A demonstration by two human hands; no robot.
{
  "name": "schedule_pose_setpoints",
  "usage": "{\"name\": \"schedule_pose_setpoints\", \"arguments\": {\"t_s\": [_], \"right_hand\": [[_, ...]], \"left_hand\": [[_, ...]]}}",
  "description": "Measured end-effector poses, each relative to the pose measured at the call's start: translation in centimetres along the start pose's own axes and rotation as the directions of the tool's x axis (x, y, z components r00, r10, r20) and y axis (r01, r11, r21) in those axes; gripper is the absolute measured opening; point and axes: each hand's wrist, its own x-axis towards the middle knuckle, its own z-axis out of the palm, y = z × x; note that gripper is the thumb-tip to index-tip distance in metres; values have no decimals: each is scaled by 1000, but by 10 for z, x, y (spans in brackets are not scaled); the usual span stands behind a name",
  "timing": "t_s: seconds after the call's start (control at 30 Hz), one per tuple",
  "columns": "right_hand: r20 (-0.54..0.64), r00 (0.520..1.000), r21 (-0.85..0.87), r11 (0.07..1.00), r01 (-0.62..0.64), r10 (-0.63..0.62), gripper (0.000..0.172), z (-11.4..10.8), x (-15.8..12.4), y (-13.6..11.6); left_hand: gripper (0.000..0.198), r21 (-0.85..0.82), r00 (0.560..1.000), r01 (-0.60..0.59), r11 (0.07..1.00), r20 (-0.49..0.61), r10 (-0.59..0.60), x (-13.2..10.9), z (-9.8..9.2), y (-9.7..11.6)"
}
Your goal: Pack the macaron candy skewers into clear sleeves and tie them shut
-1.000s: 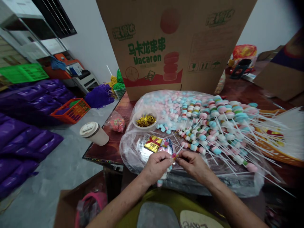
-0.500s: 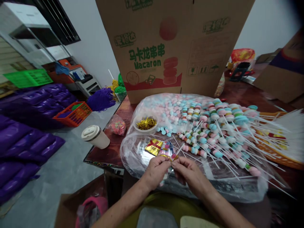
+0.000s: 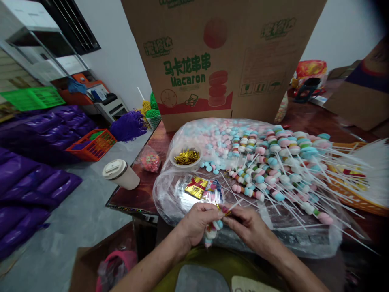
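Close together at the table's front edge, both my hands are closed around one marshmallow skewer [image 3: 212, 231]. Its pink, white and blue pieces hang below my fingers, and the white stick points up to the right. My left hand [image 3: 194, 223] grips the skewer near its neck, where a gold twist tie [image 3: 217, 206] sticks up. With thumb and fingertips, my right hand [image 3: 251, 227] pinches the tie beside the stick; the exact grip is partly hidden. Just beyond my hands lies a printed twist-tie packet [image 3: 196, 187]. A bowl [image 3: 173, 159] of loose gold ties stands behind it.
Many finished-looking marshmallow skewers [image 3: 278, 170] lie to the right on clear plastic [image 3: 165, 190]. Loose marshmallows [image 3: 212, 142] are heaped behind. A lidded cup [image 3: 129, 178] and a candy bag [image 3: 151, 162] are at left. A large carton [image 3: 188, 105] stands at the back; an orange basket [image 3: 349, 196] sits right.
My hands have dropped slightly and turned. More of the marshmallow skewer shows beneath them, and its stick now slants out to the right above my right hand.
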Motion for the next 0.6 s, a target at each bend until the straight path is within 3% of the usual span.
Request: {"name": "schedule_pose_setpoints", "arguments": {"t_s": [0.1,0.17,0.2,0.3,0.4,0.5,0.6], "right_hand": [[220,964,-144,972,185,-151,20,-11,-3,-16],[262,955,-152,971,184,-140,17,-12,-2,-19],[227,968,-150,978,147,-111,15,-10,-1,-16],[-44,999,-123,992,-19,13,23,7,2,1],[-305,951,-233,972,-36,-38,26,26,3,16],[-343,883,-516,850,106,-319,19,33,5,19],[-297,839,-631,753,185,-455,16,26,8,15]], "left_hand": [[24,-198,972,171,965,193,-132,1,-5,0],[28,-289,961,182,940,255,-108,0,-7,1],[34,-343,965,171,924,250,-85,0,-7,1],[53,-475,994,73,877,104,-26,0,-3,2],[56,-514,992,-87,854,-126,25,2,7,2],[48,-483,960,-209,850,-268,84,4,18,0],[36,-358,955,-220,907,-268,126,3,19,1]]}}
